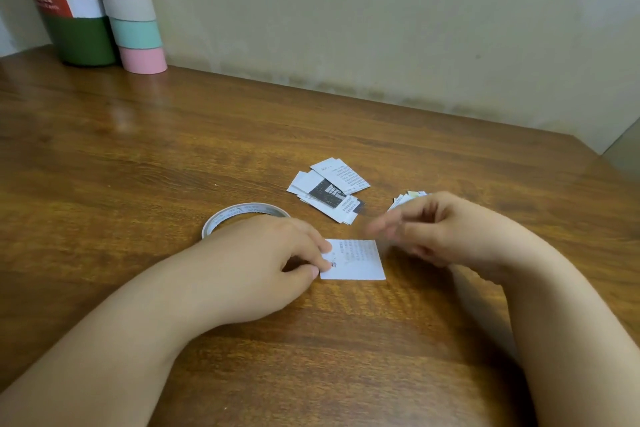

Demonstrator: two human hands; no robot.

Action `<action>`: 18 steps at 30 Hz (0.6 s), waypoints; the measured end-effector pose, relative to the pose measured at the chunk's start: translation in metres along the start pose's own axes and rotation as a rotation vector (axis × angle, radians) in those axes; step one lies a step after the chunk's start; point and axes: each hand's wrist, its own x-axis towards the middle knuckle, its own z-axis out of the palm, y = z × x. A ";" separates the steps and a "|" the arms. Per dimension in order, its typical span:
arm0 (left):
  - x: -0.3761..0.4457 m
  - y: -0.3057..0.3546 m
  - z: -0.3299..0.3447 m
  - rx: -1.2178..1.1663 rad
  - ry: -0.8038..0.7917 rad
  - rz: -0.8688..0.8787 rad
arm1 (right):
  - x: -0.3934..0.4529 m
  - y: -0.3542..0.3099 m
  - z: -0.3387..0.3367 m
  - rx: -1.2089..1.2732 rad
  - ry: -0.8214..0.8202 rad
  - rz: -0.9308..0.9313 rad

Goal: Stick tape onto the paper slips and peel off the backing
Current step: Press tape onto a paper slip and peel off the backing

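A white printed paper slip lies flat on the wooden table in front of me. My left hand holds its left edge, pinched between fingertips and thumb. My right hand hovers just above and right of the slip, blurred by motion. Its fingers reach loosely leftward and I see nothing in them. A white roll of tape lies flat behind my left hand, partly hidden by it. A loose pile of printed slips lies farther back. A second small stack of slips peeks out behind my right hand.
A green cylinder and a striped pastel cylinder stand at the back left against the wall. The table's right corner lies at the far right.
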 end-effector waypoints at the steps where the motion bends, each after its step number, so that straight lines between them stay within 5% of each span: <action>1: 0.000 -0.001 0.000 -0.012 -0.001 0.000 | 0.004 0.002 0.002 0.054 0.117 0.007; 5: 0.001 0.000 0.000 -0.032 -0.002 0.019 | 0.022 -0.001 0.014 -0.187 0.483 0.077; 10: 0.000 0.002 0.000 -0.008 0.006 0.037 | 0.053 -0.025 0.022 -0.524 0.500 0.036; 18: 0.001 0.004 -0.001 -0.013 0.014 0.057 | 0.097 -0.044 0.021 -0.600 0.342 0.172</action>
